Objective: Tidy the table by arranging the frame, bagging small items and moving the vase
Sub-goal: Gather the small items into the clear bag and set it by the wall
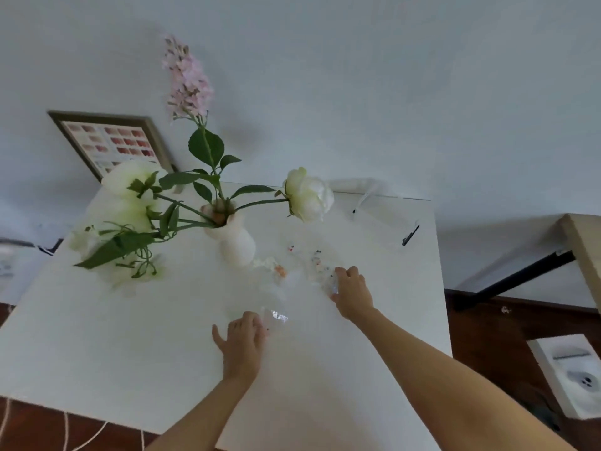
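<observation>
A white vase (235, 240) with white roses and a pink flower spike stands on the white table (97, 336) toward the back. A dark picture frame (112, 143) with red swatches leans on the wall behind it, at the left. Small coloured items (317, 260) lie scattered right of the vase, with an orange bit (280, 271) beside them. A clear plastic bag (276, 315) lies flat between my hands. My left hand (242, 341) presses its near corner with the fingers spread. My right hand (353, 292) rests fingers-down on a small clear packet (331, 284) among the items.
A clear item with black ends (410, 235) lies at the table's back right. A wooden table with a black brace (582, 242) stands to the right. A white box (572, 374) sits on the brown floor below it. Cords hang off the front left edge.
</observation>
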